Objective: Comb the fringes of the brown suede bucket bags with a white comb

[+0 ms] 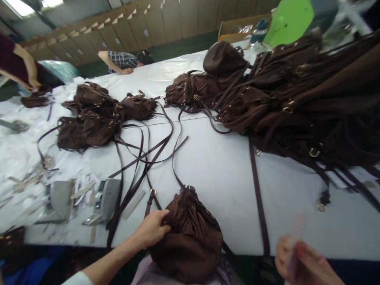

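White-covered worktable [219,170], cartons [163,27] ranged behind. One brown fringed bag [192,241], at the near edge and overhanging it. Left hand [154,229]: thumb and fingers pinching the bag's side. Right hand [303,261], blurred, apart from the bag: fingers seemingly pressed together on a translucent piece [298,227]. Large bag heap [297,99], right; smaller bag pile [95,126], left. Two grey dispensers [107,202], near left, beside scraps [83,190]. Progress: one bag in hand, apparently unfinished; which of the others are done, cannot be told.
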Demonstrator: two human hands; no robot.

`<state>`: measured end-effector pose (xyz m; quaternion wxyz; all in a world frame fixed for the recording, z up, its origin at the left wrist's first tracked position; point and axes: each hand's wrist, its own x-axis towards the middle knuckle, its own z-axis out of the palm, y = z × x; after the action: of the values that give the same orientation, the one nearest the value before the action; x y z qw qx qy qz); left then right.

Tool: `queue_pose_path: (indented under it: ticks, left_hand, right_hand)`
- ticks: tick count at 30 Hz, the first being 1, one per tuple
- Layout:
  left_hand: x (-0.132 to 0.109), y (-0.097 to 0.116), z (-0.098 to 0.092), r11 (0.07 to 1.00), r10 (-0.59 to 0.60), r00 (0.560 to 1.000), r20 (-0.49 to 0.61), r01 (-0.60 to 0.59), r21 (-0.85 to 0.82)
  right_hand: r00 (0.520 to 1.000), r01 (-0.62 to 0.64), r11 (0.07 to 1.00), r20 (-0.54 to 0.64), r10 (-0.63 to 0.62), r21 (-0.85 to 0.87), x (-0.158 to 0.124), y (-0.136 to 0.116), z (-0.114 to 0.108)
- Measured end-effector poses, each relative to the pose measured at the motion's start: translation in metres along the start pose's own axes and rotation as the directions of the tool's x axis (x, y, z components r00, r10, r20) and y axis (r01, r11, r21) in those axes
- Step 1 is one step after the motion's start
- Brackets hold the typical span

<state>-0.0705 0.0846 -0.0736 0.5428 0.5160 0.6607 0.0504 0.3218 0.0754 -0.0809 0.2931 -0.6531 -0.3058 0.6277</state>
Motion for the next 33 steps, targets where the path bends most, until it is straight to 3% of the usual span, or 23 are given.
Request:
queue_pose_path:
  ticks: [2,4,5,7,9,10,12,14,17,20,24,27,28,31,33]
  left_hand:
    - [-0.004,0.004,0.006,0.997,-0.01,0.999,0.032,0.013,-0.077]
    - [-0.009,0.009,0.012,0.962,-0.051,0.996,0.067,0.067,-0.264]
    - [-0.011,0.012,0.014,0.934,-0.062,0.995,0.076,0.085,-0.346]
    - [-0.016,0.016,0.018,0.889,-0.079,0.994,0.07,0.102,-0.447]
    - [-0.019,0.017,0.02,0.845,-0.117,0.993,0.035,0.118,-0.522]
    - [-0.02,0.017,0.021,0.811,-0.145,0.989,0.024,0.133,-0.569]
    - [-0.023,0.015,0.02,0.724,-0.184,0.983,0.022,0.15,-0.674]
    - [-0.026,0.012,0.019,0.64,-0.164,0.986,0.031,0.13,-0.757]
    - [-0.034,0.003,0.017,0.605,-0.099,0.995,0.033,0.087,-0.792]
    - [-0.043,-0.013,0.015,0.655,-0.068,0.996,0.061,0.09,-0.75]
    - [-0.05,-0.038,0.001,0.756,-0.103,0.991,0.083,0.132,-0.642]
    - [-0.049,-0.048,-0.015,0.777,-0.037,0.994,0.098,0.09,-0.623]
    - [-0.047,-0.05,-0.019,0.774,-0.018,0.995,0.1,0.077,-0.629]
    - [-0.039,-0.056,-0.03,0.737,-0.041,0.983,0.178,0.15,-0.659]
    - [-0.032,-0.059,-0.033,0.701,-0.059,0.971,0.231,0.204,-0.683]
  right_hand:
    - [0.999,0.049,0.952,0.01,-0.048,-0.301,0.012,-0.015,0.024]
    - [0.97,0.238,0.785,0.099,-0.222,-0.572,0.018,-0.02,0.06]
    - [0.925,0.373,0.671,0.2,-0.324,-0.641,0.019,-0.02,0.081]
    - [0.766,0.63,0.411,0.438,-0.471,-0.659,0.018,-0.013,0.126]
    - [0.609,0.76,0.148,0.615,-0.501,-0.632,0.017,0.0,0.163]
    - [0.568,0.773,0.039,0.663,-0.488,-0.634,0.017,0.007,0.176]
    - [0.569,0.735,-0.112,0.697,-0.436,-0.669,0.019,0.018,0.19]
    - [0.651,0.661,-0.176,0.675,-0.348,-0.729,0.023,0.024,0.191]
    - [0.806,0.54,-0.169,0.564,-0.179,-0.824,0.031,0.017,0.183]
    - [0.908,0.394,-0.119,0.406,-0.105,-0.911,0.044,0.002,0.176]
    - [0.966,0.195,-0.066,0.204,-0.158,-0.979,0.059,-0.014,0.155]
    - [0.975,0.117,0.007,0.114,-0.191,-0.993,0.053,-0.018,0.119]
    - [0.977,0.113,0.08,0.096,-0.192,-0.99,0.046,-0.017,0.102]
    - [0.99,-0.015,0.445,-0.076,-0.121,-0.895,0.019,-0.012,0.051]
    - [0.969,-0.15,0.569,-0.235,-0.079,-0.808,-0.003,-0.01,0.037]
